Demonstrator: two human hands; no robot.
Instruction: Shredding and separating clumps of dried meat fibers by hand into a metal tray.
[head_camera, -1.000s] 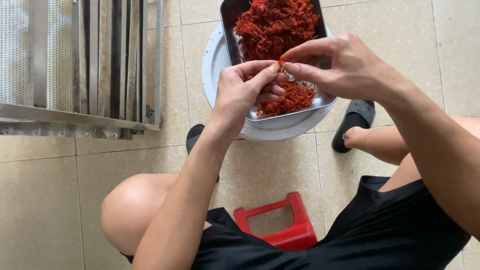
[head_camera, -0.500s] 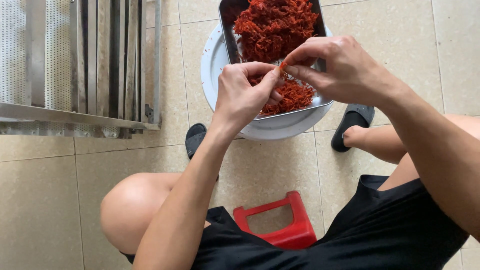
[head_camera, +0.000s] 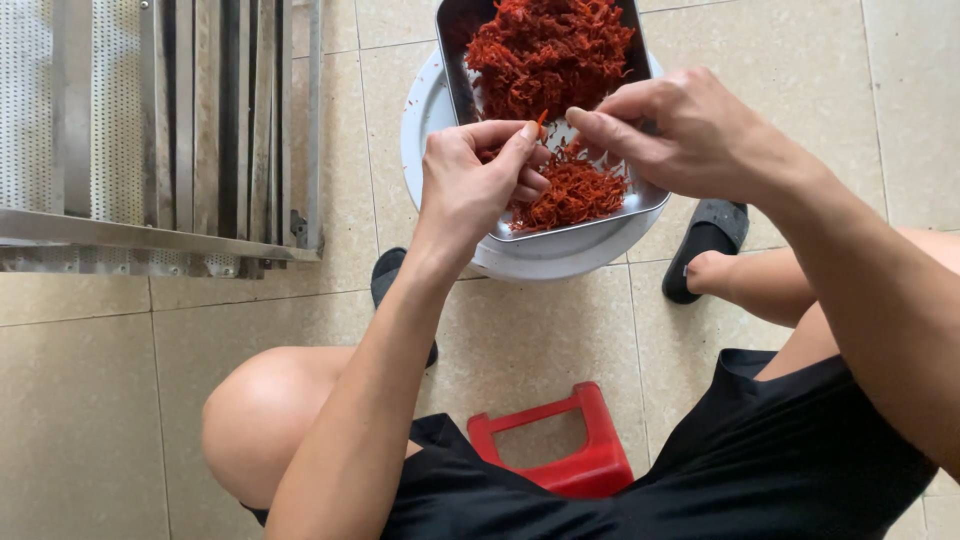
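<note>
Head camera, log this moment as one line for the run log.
left hand: pinching red strand | right hand: pinching same strand | under hands: metal tray of red shreds on white basin

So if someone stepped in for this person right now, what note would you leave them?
Left hand: pinching one end of a thin red-orange strand.
Right hand: pinching its other end.
Both are above the rectangular steel tray, which sits on a round white basin.
Tray holds a big heap of red shredded strands at the far end and a smaller clump at the near end.
Which pile is finished cannot be told.
</note>
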